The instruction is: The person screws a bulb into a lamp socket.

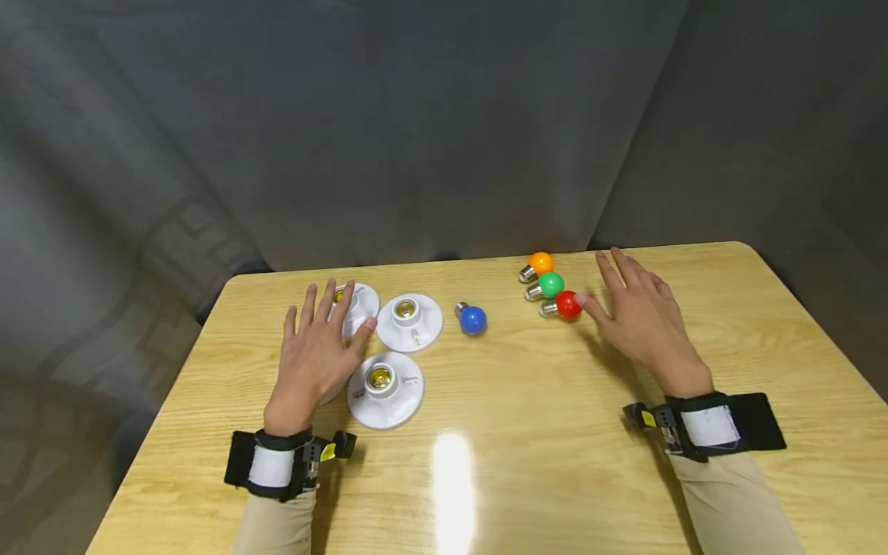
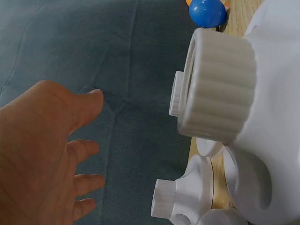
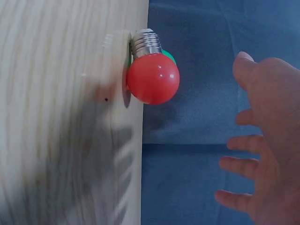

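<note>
My left hand [image 1: 314,361] hovers over white round lamp holders, its fingers spread and holding nothing. One lamp holder [image 1: 409,324] lies right of the thumb, another [image 1: 385,391] nearer me; others are partly hidden beneath the hand. In the left wrist view a ribbed socket [image 2: 218,86] stands apart from the fingers. My right hand [image 1: 641,327] is spread over the table beside a red bulb [image 1: 568,305]. The right wrist view shows a gap between the thumb and the red bulb [image 3: 153,78]. Behind that bulb lie a green bulb [image 1: 551,285] and an orange bulb [image 1: 542,264].
A blue bulb [image 1: 473,320] lies alone between the lamp holders and the other bulbs. The wooden table [image 1: 534,416] ends at a dark grey curtain [image 1: 430,139] along its back. Both wrists wear black straps with small cameras.
</note>
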The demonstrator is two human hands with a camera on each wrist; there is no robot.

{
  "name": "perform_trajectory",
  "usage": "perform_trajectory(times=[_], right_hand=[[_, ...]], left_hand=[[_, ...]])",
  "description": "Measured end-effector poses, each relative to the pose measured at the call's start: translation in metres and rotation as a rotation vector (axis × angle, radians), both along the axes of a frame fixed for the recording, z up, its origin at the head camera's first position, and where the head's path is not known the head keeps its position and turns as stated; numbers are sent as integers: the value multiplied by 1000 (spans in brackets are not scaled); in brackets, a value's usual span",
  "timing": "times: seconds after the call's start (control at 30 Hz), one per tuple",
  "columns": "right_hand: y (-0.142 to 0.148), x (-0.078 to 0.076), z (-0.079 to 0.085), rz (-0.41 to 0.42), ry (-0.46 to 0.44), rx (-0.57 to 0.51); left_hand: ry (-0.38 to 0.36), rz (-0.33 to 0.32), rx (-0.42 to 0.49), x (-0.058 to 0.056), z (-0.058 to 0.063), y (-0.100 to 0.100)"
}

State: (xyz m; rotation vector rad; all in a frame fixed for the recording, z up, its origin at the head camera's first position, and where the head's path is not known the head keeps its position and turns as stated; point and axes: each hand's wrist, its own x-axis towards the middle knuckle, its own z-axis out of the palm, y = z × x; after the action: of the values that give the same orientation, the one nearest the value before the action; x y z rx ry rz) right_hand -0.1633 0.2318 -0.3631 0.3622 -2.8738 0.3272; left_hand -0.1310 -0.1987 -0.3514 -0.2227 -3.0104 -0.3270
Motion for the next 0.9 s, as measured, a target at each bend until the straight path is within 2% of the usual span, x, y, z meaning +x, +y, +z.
perform_trajectory(times=[0.37, 0.73, 0.9], right_hand=[[-13, -3, -3, 28, -19, -20], [-15, 0, -6, 21, -84, -33], [-16, 1, -11, 32, -124, -63]], left_hand=[[-37, -48, 23, 6, 9, -1], [-112, -144, 42, 6, 13, 2], [-124, -201, 40, 7, 12, 1]])
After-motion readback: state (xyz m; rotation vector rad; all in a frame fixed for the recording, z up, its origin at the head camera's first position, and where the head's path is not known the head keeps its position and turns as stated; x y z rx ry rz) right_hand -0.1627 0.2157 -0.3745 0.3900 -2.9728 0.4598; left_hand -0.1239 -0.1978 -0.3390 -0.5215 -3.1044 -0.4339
